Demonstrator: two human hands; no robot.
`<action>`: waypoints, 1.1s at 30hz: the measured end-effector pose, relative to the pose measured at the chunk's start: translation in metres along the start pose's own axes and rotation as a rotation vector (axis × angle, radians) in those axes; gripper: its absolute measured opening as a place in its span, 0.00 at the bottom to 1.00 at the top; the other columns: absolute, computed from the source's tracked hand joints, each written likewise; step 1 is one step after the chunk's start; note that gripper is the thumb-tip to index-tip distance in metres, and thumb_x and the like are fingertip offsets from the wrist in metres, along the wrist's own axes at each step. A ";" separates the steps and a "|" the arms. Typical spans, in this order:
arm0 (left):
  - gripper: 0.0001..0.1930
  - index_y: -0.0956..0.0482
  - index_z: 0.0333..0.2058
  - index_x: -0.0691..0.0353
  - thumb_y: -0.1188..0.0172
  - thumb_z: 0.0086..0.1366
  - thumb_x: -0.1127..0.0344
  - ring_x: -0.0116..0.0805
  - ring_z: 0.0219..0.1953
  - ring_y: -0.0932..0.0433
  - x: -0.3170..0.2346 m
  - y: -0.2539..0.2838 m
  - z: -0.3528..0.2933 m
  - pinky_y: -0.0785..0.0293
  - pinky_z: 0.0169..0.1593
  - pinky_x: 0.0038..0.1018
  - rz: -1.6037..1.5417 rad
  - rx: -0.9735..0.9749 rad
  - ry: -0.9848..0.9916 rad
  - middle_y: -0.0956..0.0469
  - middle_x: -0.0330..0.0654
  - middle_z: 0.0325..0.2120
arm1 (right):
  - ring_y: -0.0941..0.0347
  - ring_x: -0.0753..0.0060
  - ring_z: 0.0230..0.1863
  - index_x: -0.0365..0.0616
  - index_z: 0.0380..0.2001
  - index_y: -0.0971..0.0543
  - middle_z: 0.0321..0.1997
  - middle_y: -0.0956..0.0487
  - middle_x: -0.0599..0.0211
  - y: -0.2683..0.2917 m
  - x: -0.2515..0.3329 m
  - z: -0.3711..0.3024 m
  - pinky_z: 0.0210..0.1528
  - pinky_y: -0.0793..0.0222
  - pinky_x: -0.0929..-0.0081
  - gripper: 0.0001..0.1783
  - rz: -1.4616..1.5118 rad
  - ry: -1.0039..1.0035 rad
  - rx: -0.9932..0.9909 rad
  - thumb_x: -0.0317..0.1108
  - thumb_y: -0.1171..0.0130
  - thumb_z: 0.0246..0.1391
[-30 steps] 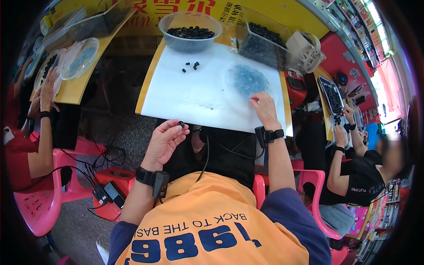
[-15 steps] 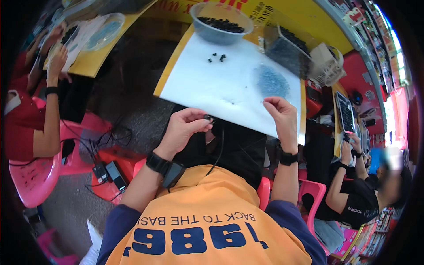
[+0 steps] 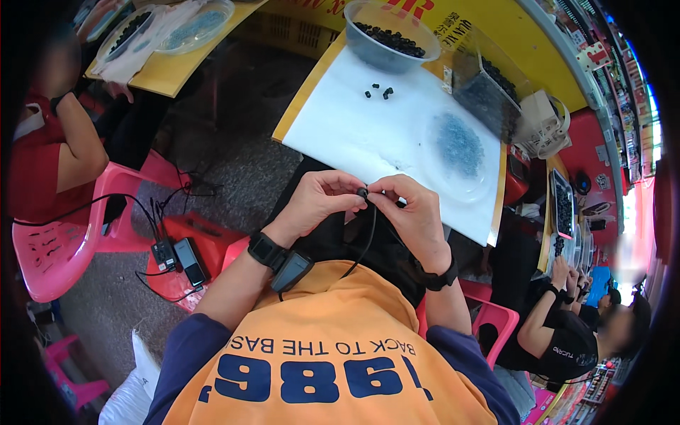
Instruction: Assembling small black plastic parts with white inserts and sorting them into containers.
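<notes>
My left hand (image 3: 322,200) pinches a small black cylindrical part (image 3: 362,192) between thumb and fingertips, just off the near edge of the table. My right hand (image 3: 413,216) meets it there, thumb and forefinger closed against the part; anything tiny between those fingertips is hidden. Under its curled fingers a dark bit (image 3: 401,203) shows, too small to name. Beyond both hands lies a white sheet (image 3: 340,131) with several loose black parts (image 3: 387,93). To its right, a clear shallow dish (image 3: 473,193) holds tiny bluish transparent pieces (image 3: 460,145).
A translucent bowl (image 3: 386,55) of black parts stands at the far edge, beside a clear box (image 3: 489,92) holding more. A white bag (image 3: 545,131) sits at right. Devices with cables (image 3: 188,258) rest on a red stool at left. Other people work at both sides.
My right hand has come from beside the dish of bluish pieces to my left hand, its fingertips now at the black part. The view has shifted slightly.
</notes>
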State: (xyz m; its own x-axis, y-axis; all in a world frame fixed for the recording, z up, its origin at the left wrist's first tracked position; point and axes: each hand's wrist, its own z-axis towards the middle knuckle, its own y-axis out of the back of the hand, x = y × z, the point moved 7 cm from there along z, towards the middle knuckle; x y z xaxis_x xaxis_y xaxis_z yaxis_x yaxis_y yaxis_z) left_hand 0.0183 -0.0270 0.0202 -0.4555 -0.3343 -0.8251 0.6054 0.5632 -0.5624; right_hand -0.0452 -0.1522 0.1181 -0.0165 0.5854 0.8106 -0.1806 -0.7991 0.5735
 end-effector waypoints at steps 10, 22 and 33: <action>0.10 0.20 0.44 0.71 0.39 0.64 0.78 0.34 0.39 0.17 0.005 0.027 -0.003 0.17 0.45 0.29 -0.312 -0.148 -0.008 0.18 0.48 0.39 | 0.24 0.57 0.43 0.36 0.39 0.18 0.41 0.21 0.59 -0.019 0.022 0.002 0.45 0.26 0.67 0.12 -0.160 0.382 -0.086 0.24 0.34 0.49; 0.12 0.22 0.49 0.66 0.41 0.67 0.74 0.31 0.45 0.19 -0.016 0.036 0.015 0.20 0.50 0.25 -0.478 -0.274 -0.054 0.19 0.43 0.43 | 0.29 0.56 0.48 0.37 0.53 0.23 0.54 0.26 0.57 -0.042 0.038 0.051 0.51 0.30 0.66 0.22 -0.161 0.369 0.011 0.25 0.38 0.54; 0.10 0.22 0.48 0.65 0.43 0.69 0.75 0.34 0.44 0.17 -0.020 0.039 0.041 0.18 0.48 0.26 -0.538 -0.308 0.007 0.19 0.50 0.45 | 0.25 0.60 0.37 0.36 0.47 0.20 0.38 0.20 0.55 0.021 -0.058 0.134 0.42 0.29 0.69 0.13 -0.011 0.024 -0.145 0.26 0.45 0.61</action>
State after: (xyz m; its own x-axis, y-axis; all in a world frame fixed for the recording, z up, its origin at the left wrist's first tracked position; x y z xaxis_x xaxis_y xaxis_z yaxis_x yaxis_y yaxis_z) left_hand 0.0775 -0.0292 0.0126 -0.6499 -0.6274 -0.4290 0.0741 0.5095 -0.8573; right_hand 0.0834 -0.2213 0.0986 -0.0367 0.5987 0.8001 -0.3209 -0.7653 0.5580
